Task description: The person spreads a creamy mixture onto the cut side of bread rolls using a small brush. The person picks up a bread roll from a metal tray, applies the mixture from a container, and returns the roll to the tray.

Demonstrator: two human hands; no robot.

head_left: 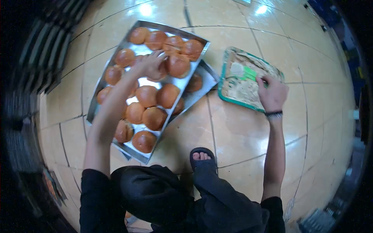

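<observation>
A metal tray of shiny brown round buns lies tilted on the floor, left of centre. My left hand reaches into its upper half, fingers curled round a bun that it partly hides. Beside those fingers a larger-looking bun sits high. To the right, a green-rimmed tub holds a pale, creamy spread. My right hand is closed on the green handle of a spatula, whose whitish blade rests in the spread.
A second metal tray with more buns sticks out beneath the first. Below the trays and tub, my sandalled foot stands on the tiled floor. Dark stacked racks line the left side.
</observation>
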